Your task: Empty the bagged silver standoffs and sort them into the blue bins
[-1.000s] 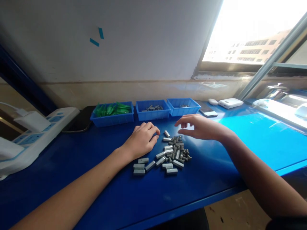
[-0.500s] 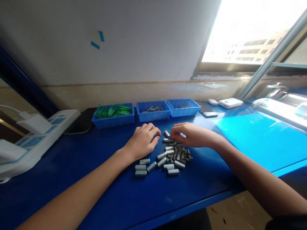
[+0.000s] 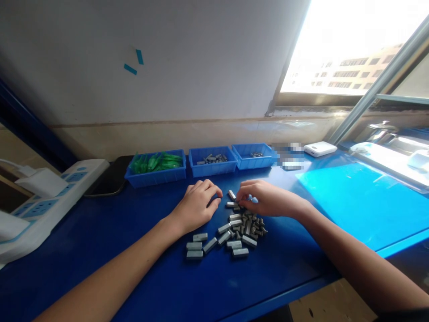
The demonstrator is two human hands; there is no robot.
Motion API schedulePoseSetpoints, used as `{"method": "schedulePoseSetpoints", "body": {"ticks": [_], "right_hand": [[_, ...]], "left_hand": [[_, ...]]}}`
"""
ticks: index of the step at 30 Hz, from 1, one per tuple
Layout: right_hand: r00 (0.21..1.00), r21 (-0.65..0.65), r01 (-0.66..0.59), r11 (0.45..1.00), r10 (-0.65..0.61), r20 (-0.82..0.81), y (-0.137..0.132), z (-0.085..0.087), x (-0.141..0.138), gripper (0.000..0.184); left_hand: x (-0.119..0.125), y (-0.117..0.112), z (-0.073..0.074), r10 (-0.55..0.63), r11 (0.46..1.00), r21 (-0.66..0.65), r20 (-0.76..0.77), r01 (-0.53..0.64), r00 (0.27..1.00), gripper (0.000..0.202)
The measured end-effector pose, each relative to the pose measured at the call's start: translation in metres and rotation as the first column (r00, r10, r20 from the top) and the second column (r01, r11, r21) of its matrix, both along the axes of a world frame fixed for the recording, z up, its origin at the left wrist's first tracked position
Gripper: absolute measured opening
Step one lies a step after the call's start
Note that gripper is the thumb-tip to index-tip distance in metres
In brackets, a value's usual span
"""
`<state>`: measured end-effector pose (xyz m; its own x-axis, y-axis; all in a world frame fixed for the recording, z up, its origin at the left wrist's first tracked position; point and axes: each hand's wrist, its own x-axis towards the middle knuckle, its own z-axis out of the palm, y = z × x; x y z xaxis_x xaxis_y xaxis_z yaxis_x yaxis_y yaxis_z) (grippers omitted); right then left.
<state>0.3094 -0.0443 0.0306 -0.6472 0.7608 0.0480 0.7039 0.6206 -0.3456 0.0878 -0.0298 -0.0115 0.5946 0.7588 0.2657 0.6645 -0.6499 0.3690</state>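
Observation:
My left hand (image 3: 200,205) rests on the blue table, its fingers loosely bent, thumb and forefinger apart and nothing between them. Just right of it lies a pile of metal parts. Several silvery hexagonal standoffs (image 3: 240,252) lie along the pile's left and near sides, and short dull screws (image 3: 256,227) are heaped on its right. At the far end of the pile, my right hand (image 3: 263,197) has its fingers curled down and the thumb brought close to them. Whatever sits at those fingertips is too small or hidden to make out.
Along the wall stand three blue bins: one with green plastic pieces (image 3: 156,179), two with small metal parts (image 3: 212,167) (image 3: 254,163). A dark phone (image 3: 109,179) and a white power strip (image 3: 63,197) lie left. A bright blue sheet (image 3: 365,201) lies right, near a white power bank (image 3: 321,149).
The view has tilted up slightly, so everything sits a little lower. Both hands stay in nearly the same places, the right one still at the pile's far end.

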Motion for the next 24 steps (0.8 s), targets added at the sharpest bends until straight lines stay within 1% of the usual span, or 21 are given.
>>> {"method": "schedulePoseSetpoints", "body": {"ticks": [3,5,9,14,16,17,18,19,20,21,22,23,24], "right_hand": [[1.0,0.028,0.022,0.999,-0.022,-0.021,0.001,-0.002,0.001,0.018],[1.0,0.021,0.026,0.999,-0.026,-0.018,0.001,-0.002,0.002,0.018],[1.0,-0.007,-0.01,1.0,0.01,0.004,0.003,-0.002,0.006,0.017],[0.999,-0.016,-0.031,0.999,0.031,-0.02,0.005,-0.005,0.004,0.018],[0.996,0.055,-0.02,0.998,0.025,-0.088,0.004,-0.004,0.002,0.018],[0.988,0.132,0.002,0.991,0.019,-0.156,0.002,-0.002,0.002,0.018],[0.969,0.239,0.053,0.97,0.007,-0.245,0.0,0.002,0.003,0.019],[0.937,0.361,0.144,0.921,-0.009,-0.349,-0.001,0.007,0.005,0.019],[0.891,0.474,0.266,0.839,-0.026,-0.454,-0.002,0.013,0.008,0.019],[0.837,0.555,0.4,0.729,-0.044,-0.545,-0.002,0.019,0.012,0.019],[0.788,0.596,0.515,0.616,-0.066,-0.612,0.0,0.026,0.017,0.02],[0.752,0.609,0.595,0.524,-0.096,-0.652,0.004,0.032,0.022,0.022],[0.74,0.611,0.633,0.476,-0.139,-0.658,0.009,0.036,0.028,0.023]], "left_hand": [[0.0,0.001,0.001,-0.002,1.0,-0.023,0.018,0.002,1.0,0.019],[-0.001,0.001,0.002,0.0,0.999,-0.038,0.025,0.001,1.0,0.018],[-0.001,0.002,0.002,0.0,0.999,-0.043,0.031,0.002,1.0,0.017],[-0.001,0.002,0.001,-0.001,0.999,-0.046,0.022,0.002,1.0,0.02],[-0.001,0.002,0.002,-0.004,0.999,-0.049,0.024,0.005,1.0,0.02],[-0.001,0.002,0.002,-0.004,0.999,-0.051,0.028,0.005,1.0,0.02],[-0.001,0.002,0.002,-0.003,0.999,-0.053,0.032,0.005,0.999,0.02],[-0.001,0.001,0.003,-0.003,0.998,-0.056,0.035,0.005,0.999,0.019],[-0.001,0.001,0.003,-0.002,0.998,-0.062,0.038,0.005,0.999,0.019],[-0.001,0.001,0.004,-0.002,0.998,-0.068,0.04,0.005,0.999,0.019],[-0.001,0.001,0.004,-0.002,0.997,-0.074,0.041,0.005,0.999,0.019],[-0.001,0.0,0.005,-0.003,0.997,-0.079,0.041,0.006,0.999,0.019],[-0.001,0.0,0.005,-0.003,0.997,-0.081,0.041,0.006,0.999,0.019]]}}
